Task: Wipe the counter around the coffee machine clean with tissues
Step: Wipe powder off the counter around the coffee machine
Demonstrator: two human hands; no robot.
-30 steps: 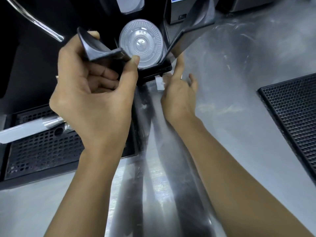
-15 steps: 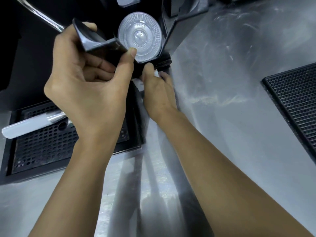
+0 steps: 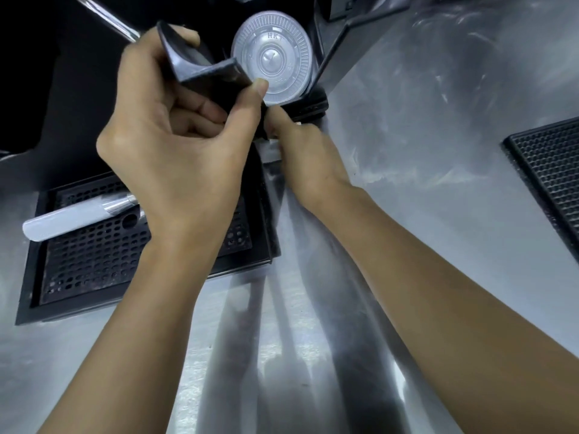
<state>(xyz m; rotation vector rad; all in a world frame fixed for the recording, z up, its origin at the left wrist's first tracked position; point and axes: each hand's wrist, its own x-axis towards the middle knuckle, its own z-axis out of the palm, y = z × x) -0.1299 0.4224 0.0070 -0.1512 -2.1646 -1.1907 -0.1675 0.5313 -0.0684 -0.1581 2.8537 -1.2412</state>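
Observation:
My left hand (image 3: 175,158) grips a black plastic lid holder (image 3: 203,73) and keeps it tipped up off the steel counter (image 3: 423,151). A stack of clear round lids (image 3: 272,54) sits in the holder. Just beneath the holder's base, my right hand (image 3: 310,164) holds a white tissue (image 3: 272,147) down on the counter. Only small bits of the tissue show, and the fingertips are hidden under the holder. The black coffee machine (image 3: 62,89) stands at the left.
The machine's perforated black drip tray (image 3: 94,255) lies at the left, with a white-handled metal tool (image 3: 69,219) resting across it. A black rubber mat (image 3: 551,170) lies at the right edge. Wipe streaks mark the counter between them.
My right hand has slid left and further under the tipped holder with the tissue, its fingers now tucked out of sight. My left hand has kept the holder lifted.

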